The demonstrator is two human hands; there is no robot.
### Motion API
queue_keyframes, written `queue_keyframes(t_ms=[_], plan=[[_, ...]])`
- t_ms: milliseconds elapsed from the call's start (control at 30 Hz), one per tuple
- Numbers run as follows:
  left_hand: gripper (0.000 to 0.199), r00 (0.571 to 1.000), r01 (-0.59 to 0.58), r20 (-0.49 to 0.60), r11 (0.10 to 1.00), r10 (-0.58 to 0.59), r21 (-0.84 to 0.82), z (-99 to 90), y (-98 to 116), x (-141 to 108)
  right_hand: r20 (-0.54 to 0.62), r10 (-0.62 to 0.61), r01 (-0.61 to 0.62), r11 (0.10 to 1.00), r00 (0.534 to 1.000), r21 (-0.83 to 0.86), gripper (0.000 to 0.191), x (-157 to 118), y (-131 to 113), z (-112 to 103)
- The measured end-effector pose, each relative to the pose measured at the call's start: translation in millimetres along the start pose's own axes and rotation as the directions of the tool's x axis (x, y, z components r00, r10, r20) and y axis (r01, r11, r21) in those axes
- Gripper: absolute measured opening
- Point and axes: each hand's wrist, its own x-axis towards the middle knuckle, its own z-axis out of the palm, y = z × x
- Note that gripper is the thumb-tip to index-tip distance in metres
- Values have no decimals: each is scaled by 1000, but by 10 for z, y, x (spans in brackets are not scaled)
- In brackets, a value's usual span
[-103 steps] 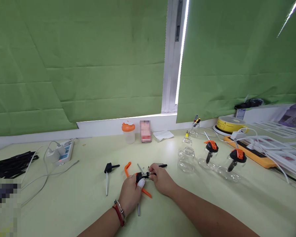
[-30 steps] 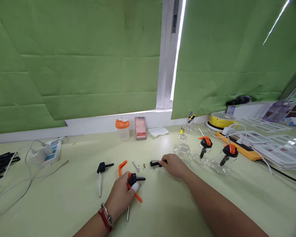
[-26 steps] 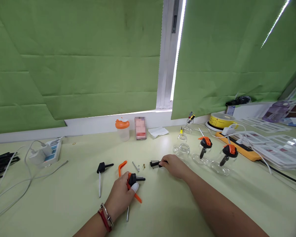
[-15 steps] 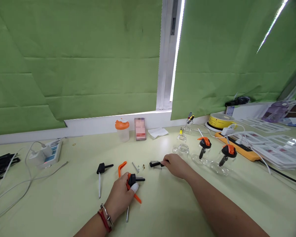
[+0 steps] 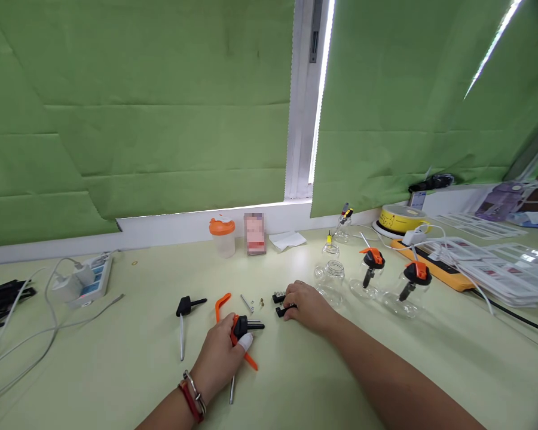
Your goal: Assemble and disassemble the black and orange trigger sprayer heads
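Observation:
My left hand (image 5: 224,353) is closed around a black jar top (image 5: 241,327) with a metal rod pointing toward me; an orange lever (image 5: 251,361) sticks out beneath the fingers. My right hand (image 5: 307,306) pinches a small black plastic part (image 5: 281,311) on the table. Right beside it lies another black piece (image 5: 278,297) with a coil spring (image 5: 280,293), partly covered by the fingers. A loose orange lever (image 5: 221,303), a metal pin (image 5: 247,303) and tiny metal bits (image 5: 262,302) lie between the hands. Left of them rests another black top (image 5: 184,306) with a rod.
Glass jars (image 5: 334,278) stand to the right, two fitted with black-and-orange tops (image 5: 416,273). An orange-lidded cup (image 5: 223,237) and a paper (image 5: 287,240) sit near the wall. A power strip (image 5: 96,279) with cables is at left, stacked sheets (image 5: 488,269) at right.
My right hand has shifted slightly left and toward me, drawing one black part apart from the piece beside it. My left hand stays put with the jar top.

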Motion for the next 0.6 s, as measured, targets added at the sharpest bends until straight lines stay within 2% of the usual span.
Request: queue_keyframes(t_ms=[100, 167, 267, 400, 600], plan=[[20, 1000, -10, -1, 1000, 10, -8, -7, -3, 1, -62, 22, -22, 1000, 998, -4, 20, -7, -16, 4], [20, 1000, -20, 1, 1000, 20, -14, -10, -1, 1, -92, 18, -18, 1000, 996, 4, 35, -10, -24, 35], [19, 1000, -24, 4, 1000, 24, -14, -11, 4, -1, -33, -15, 15, 1000, 999, 2, 58, 6, -10, 114], [15, 999, -34, -4, 999, 34, 2, -5, 8, -6, 112, -33, 34, 999, 993, -6, 56, 54, 63, 210], [15, 999, -30, 12, 1000, 30, -6, -6, 12, -4, 127, 8, -5, 1000, 992, -25, 54, 113, 155, 245]])
